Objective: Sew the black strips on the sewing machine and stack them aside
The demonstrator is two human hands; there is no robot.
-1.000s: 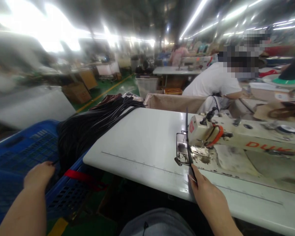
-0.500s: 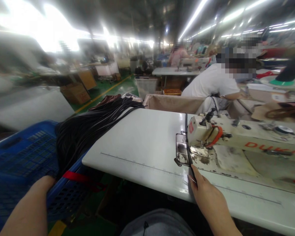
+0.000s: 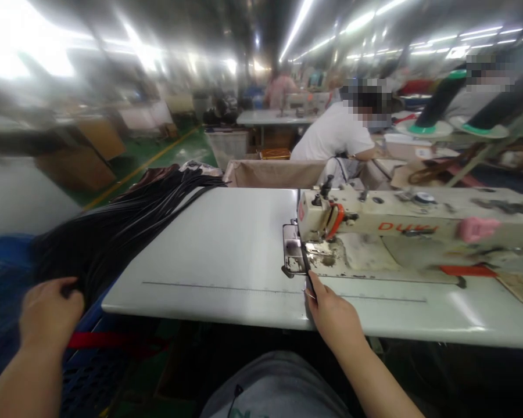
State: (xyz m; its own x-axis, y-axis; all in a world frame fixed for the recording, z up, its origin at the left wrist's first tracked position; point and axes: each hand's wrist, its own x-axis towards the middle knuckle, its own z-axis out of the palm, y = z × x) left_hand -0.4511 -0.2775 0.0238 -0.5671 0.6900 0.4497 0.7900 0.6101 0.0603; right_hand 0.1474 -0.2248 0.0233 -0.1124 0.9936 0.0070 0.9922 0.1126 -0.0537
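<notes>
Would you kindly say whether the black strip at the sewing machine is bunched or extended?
Extended, where visible: the black strip runs fairly straight from the right hand to the sewing machine.

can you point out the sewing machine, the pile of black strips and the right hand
sewing machine point(image 3: 369, 216): head view, on its pale upper body
pile of black strips point(image 3: 117, 232): head view, near the middle of the pile
right hand point(image 3: 335, 316): head view, on the back of it

Orange letters point(image 3: 407, 227), seemingly "DUKI", mark the sewing machine point(image 3: 366, 217).
</notes>
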